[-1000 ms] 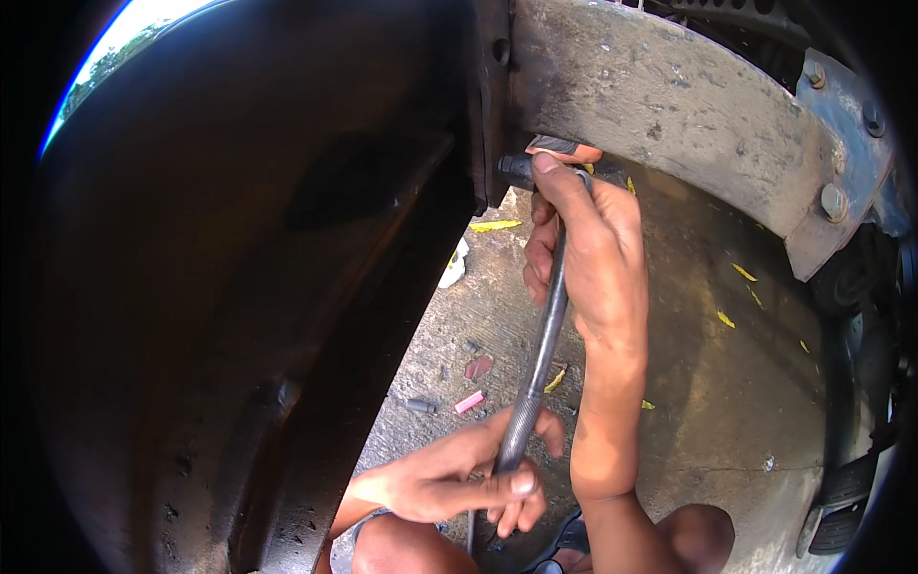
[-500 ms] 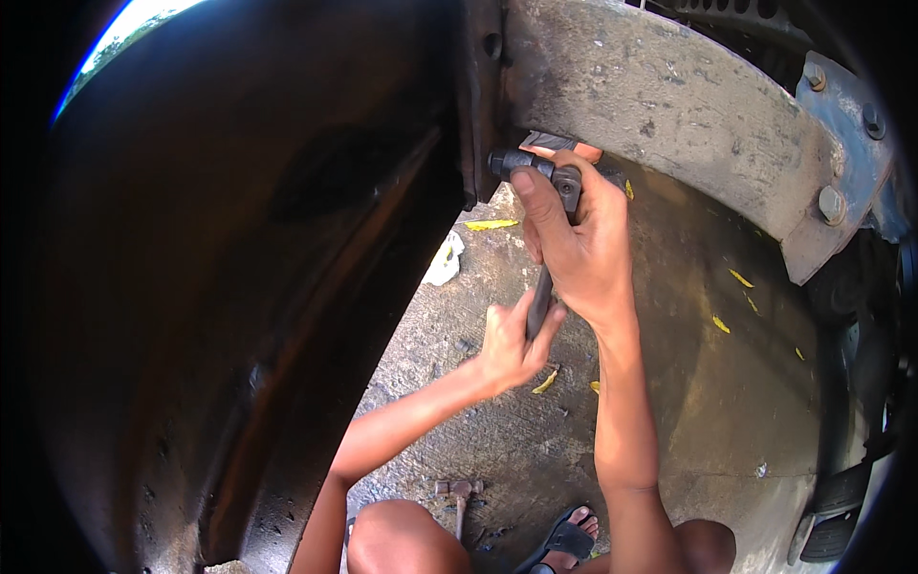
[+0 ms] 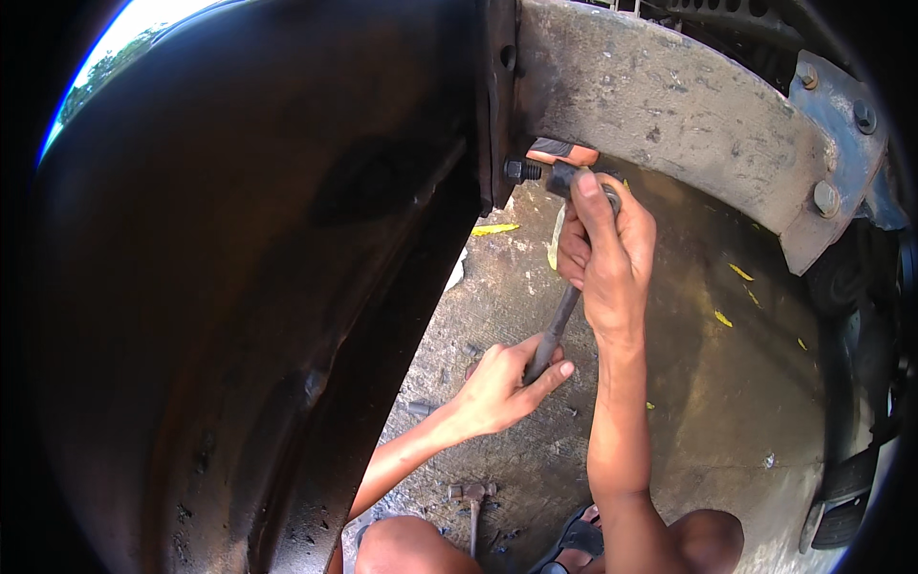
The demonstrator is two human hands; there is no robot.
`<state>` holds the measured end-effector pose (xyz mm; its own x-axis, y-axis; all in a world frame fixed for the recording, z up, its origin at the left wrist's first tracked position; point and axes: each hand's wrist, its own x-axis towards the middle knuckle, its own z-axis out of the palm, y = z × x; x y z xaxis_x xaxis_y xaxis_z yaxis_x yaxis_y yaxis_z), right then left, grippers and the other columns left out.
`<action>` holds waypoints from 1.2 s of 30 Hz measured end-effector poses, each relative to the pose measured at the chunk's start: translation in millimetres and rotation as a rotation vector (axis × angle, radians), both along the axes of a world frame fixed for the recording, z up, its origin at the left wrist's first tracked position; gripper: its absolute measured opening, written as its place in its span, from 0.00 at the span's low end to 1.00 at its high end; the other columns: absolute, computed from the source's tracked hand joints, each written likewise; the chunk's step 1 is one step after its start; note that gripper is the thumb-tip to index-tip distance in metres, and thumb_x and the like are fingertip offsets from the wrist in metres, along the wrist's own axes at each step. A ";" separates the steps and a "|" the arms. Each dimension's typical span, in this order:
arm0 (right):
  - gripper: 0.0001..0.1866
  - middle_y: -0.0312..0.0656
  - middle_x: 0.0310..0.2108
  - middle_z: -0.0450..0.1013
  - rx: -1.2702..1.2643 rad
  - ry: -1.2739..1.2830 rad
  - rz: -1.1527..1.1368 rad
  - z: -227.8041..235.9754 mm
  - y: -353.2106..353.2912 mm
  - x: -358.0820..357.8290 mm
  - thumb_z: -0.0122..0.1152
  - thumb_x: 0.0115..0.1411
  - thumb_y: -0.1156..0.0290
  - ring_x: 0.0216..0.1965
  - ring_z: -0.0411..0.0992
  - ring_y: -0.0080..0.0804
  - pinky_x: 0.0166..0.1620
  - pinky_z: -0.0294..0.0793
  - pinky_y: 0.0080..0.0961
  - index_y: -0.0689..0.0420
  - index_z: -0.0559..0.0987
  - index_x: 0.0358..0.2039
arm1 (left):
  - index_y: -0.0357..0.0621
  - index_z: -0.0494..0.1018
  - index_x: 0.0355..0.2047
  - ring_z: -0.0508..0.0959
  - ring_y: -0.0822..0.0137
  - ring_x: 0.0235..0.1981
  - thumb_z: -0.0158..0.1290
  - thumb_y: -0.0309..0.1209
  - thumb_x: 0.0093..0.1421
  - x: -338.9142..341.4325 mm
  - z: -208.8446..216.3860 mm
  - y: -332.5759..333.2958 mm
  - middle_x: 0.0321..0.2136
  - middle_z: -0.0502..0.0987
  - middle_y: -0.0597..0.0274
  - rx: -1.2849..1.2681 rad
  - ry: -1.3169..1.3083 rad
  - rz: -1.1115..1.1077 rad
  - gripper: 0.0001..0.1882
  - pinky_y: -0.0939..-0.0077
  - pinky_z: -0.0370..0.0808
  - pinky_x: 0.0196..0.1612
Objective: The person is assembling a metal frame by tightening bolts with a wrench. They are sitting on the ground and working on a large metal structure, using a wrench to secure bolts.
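A dark socket wrench (image 3: 566, 310) slants between my two hands. My right hand (image 3: 617, 253) is closed around its head, thumb pressed by the black socket at the upper end. Lower down, my left hand (image 3: 507, 383) wraps loosely round the end of the handle. Just left of the socket, a nut on a threaded bolt (image 3: 522, 171) sticks out of the edge of a large dark metal panel (image 3: 287, 239). A small gap separates the socket from the bolt's end.
A curved grey metal beam (image 3: 660, 86) runs right from the panel to a bluish bracket (image 3: 846, 134) with bolts. On the concrete lie a hammer (image 3: 473, 493), a small dark cylinder (image 3: 419, 408) and yellow leaves (image 3: 724, 318). My knees and a sandalled foot are below.
The socket has come off the nut and moved right with my right hand, baring the bolt. My left hand has shifted lower with the handle.
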<state>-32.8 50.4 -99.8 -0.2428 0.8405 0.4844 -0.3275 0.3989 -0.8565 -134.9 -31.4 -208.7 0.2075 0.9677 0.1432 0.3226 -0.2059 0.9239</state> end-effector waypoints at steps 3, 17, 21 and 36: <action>0.22 0.28 0.14 0.59 -0.026 -0.160 -0.035 16.8 -11.2 -10.9 0.57 0.72 0.55 0.12 0.58 0.13 0.15 0.56 0.16 0.57 0.73 0.26 | 0.37 0.74 0.45 0.77 0.72 0.23 0.52 0.43 0.73 -13.5 11.9 -37.5 0.23 0.78 0.62 -0.139 -0.204 -0.139 0.18 0.72 0.75 0.28; 0.12 0.37 0.26 0.76 0.386 -0.541 -0.223 11.5 10.5 0.8 0.66 0.67 0.67 0.26 0.70 0.17 0.32 0.69 0.19 0.64 0.79 0.41 | 0.44 0.71 0.53 0.81 0.38 0.36 0.50 0.39 0.71 -15.9 -26.8 86.7 0.32 0.81 0.40 0.329 0.217 0.219 0.16 0.46 0.76 0.40; 0.15 0.38 0.31 0.78 0.657 -0.413 -0.226 17.9 22.2 3.1 0.70 0.63 0.65 0.35 0.72 0.21 0.41 0.72 0.22 0.62 0.77 0.41 | 0.37 0.76 0.40 0.82 0.38 0.38 0.51 0.31 0.64 1.8 2.2 194.0 0.35 0.82 0.39 0.601 -0.044 0.371 0.10 0.46 0.77 0.39; 0.28 0.31 0.09 0.61 -0.131 -0.256 -0.038 34.9 -4.8 -9.9 0.60 0.69 0.48 0.10 0.60 0.17 0.16 0.56 0.19 0.58 0.73 0.20 | 0.36 0.79 0.45 0.85 0.67 0.33 0.54 0.38 0.72 -30.8 66.7 -68.5 0.28 0.84 0.57 -0.192 -0.208 -0.474 0.15 0.69 0.79 0.42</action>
<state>-42.7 45.6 -64.9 -0.3107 0.9027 0.2977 -0.0809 0.2870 -0.9545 -165.7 -99.8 -142.1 0.6130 0.7880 0.0573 0.0426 -0.1054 0.9935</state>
